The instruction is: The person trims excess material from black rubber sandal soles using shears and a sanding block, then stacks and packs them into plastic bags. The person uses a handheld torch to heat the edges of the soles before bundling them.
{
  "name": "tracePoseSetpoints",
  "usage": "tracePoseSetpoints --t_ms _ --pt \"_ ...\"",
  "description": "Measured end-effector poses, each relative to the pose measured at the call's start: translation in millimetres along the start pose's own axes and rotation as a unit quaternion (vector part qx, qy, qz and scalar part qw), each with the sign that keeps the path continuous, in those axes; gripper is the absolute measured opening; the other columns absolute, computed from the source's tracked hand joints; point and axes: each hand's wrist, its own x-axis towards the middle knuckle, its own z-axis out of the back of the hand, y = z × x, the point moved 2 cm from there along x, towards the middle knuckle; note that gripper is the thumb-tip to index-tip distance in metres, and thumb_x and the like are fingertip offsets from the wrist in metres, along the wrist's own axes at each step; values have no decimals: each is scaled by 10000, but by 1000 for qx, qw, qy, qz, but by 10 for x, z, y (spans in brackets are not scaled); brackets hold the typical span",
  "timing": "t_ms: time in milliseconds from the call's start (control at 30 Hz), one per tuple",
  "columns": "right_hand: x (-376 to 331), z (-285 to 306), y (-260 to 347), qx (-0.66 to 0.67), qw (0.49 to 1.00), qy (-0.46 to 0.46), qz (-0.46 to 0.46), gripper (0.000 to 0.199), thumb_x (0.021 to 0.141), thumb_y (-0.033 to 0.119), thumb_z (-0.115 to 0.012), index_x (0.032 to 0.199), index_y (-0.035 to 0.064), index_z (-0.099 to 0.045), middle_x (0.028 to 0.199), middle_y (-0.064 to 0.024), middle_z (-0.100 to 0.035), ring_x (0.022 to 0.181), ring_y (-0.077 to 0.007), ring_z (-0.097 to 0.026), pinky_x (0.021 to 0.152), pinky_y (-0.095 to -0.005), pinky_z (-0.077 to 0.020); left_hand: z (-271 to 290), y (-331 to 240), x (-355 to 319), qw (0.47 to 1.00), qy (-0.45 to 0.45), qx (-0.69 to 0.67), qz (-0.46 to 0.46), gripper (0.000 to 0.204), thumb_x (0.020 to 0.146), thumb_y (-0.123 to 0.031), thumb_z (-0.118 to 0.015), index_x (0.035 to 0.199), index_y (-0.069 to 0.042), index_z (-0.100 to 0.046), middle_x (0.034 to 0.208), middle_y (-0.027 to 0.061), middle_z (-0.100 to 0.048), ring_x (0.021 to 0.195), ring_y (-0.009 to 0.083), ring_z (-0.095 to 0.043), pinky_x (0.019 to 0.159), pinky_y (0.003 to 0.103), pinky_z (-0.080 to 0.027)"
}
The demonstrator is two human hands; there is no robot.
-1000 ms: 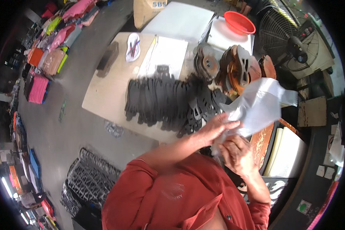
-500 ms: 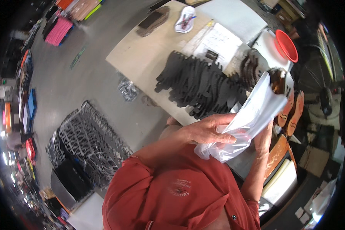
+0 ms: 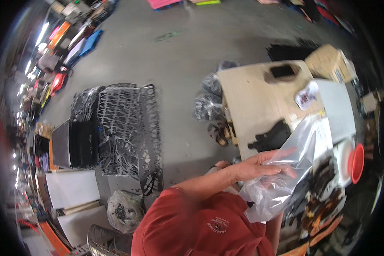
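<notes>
Since the earlier frame the view has swung toward the floor, so the table (image 3: 251,98) now sits at about 2 o'clock and the clear plastic bag (image 3: 281,179) has come lower, to about 4 o'clock of the picture, just above the red shirt (image 3: 200,226). Left hand (image 3: 260,164) lies across the upper side of the bag with the fingers (image 3: 286,170) stretched out and pressed on the film, grasping its edge. Right hand is behind the bag and only a blurred shape shows through the plastic, so I cannot tell if it is clenched or loose. One corner of the bag rises toward 1 o'clock, in front of the table edge.

On the table, at 12 o'clock from the left hand, a black piece (image 3: 271,138) lies flat, and farther up there is a dark round pad (image 3: 281,73). Cardboard box (image 3: 330,64) stands at the far end of the table. Red bowl (image 3: 357,163) is at 3 o'clock from the bag. On the floor at 9 o'clock a black wire rack (image 3: 123,128) lies, and a pair of sandals (image 3: 219,132) is near the table leg
</notes>
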Motion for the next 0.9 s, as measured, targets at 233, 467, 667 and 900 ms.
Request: tracePoseSetpoints --t_ms 233,467,667,900 --pt "509 -61 81 92 995 -33 -36 491 974 320 -609 1314 -33 -594 1207 -128 -664 1097 -259 -650 939 -407 -540 804 -808 -617 960 -212 166 -71 579 1018 -153 -625 1569 -137 -448 1218 14 -725 775 29 -582 656 202 -499" --pt "922 -125 673 -43 998 -50 -6 260 938 163 -737 1151 22 -688 1012 -39 -692 857 -122 -608 756 -297 -489 1487 -822 -1092 883 -363 274 -118 604 1001 -147 -623 1568 -79 -425 1127 72 -756 782 115 -639 737 281 -545" --pt "755 -374 1065 -184 976 79 88 199 954 178 -741 1061 15 -702 906 25 -671 811 -54 -550 747 -231 -432 1696 -551 -1052 729 -479 483 -68 609 922 -145 -690 1480 -11 -488 1048 237 -728 956 327 -733 886 403 -546" --pt "322 -127 1014 -255 955 123 93 131 898 44 -767 911 25 -638 820 69 -582 729 -24 -471 657 -195 -368 1614 -399 -1034 678 -496 528 -126 687 886 -127 -722 1511 -42 -449 1179 204 -715 1093 362 -695 957 434 -531"
